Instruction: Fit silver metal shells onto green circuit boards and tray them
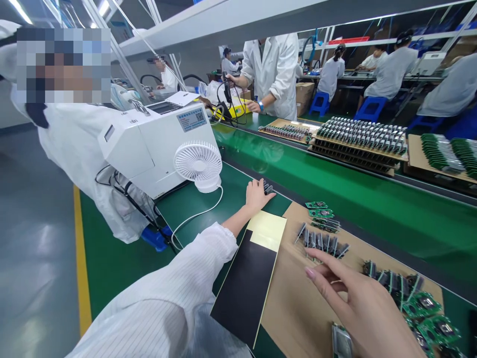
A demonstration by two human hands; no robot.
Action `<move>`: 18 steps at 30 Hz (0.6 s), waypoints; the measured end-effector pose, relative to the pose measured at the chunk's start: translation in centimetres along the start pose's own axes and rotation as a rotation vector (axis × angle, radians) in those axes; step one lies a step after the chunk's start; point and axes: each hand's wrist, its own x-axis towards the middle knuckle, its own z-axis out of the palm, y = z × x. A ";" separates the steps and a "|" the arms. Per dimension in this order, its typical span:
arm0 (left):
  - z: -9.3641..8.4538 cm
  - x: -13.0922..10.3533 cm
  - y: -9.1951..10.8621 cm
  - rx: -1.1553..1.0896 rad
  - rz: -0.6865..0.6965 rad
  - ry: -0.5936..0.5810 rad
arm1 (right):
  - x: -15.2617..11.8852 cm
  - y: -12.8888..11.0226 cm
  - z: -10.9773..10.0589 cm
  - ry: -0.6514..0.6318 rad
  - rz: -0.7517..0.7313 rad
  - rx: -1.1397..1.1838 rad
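My left hand [257,196] reaches out to the green table beside the conveyor's edge. Its fingers and thumb close around a few small dark-and-silver circuit boards [268,188], partly hidden by the hand. My right hand [359,298] hovers over the brown cardboard sheet [294,293], thumb and fingers apart and nothing between them. Just beyond its fingertips stands a row of circuit boards [324,242] on edge. A black sheet with a pale yellow end [246,278] overlaps the cardboard's left side.
More green boards [319,213] lie at the cardboard's far edge, others [425,304] at right. A white fan [198,161] stands by a white machine [160,144]. Across the green conveyor [372,199] are loaded board trays [361,136]. Co-workers in white coats [276,74] are around.
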 end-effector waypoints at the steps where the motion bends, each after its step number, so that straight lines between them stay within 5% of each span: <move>1: -0.5 -0.3 0.0 -0.015 -0.018 -0.001 | 0.0 0.1 0.0 0.000 -0.012 -0.004; 7: -6.0 -7.2 -2.7 -0.171 -0.183 -0.173 | 0.3 0.5 -0.5 -0.005 -0.068 -0.011; 11: -7.2 -13.1 -4.1 -0.289 -0.296 -0.327 | 0.6 0.6 -0.6 -0.101 -0.135 0.026; 15: -6.8 -14.5 -3.4 -0.405 -0.378 -0.357 | 0.5 0.4 0.1 -0.097 -0.166 0.038; 18: -8.1 -14.6 -2.3 -0.580 -0.374 -0.413 | 0.2 -0.6 0.9 -0.017 -0.156 0.088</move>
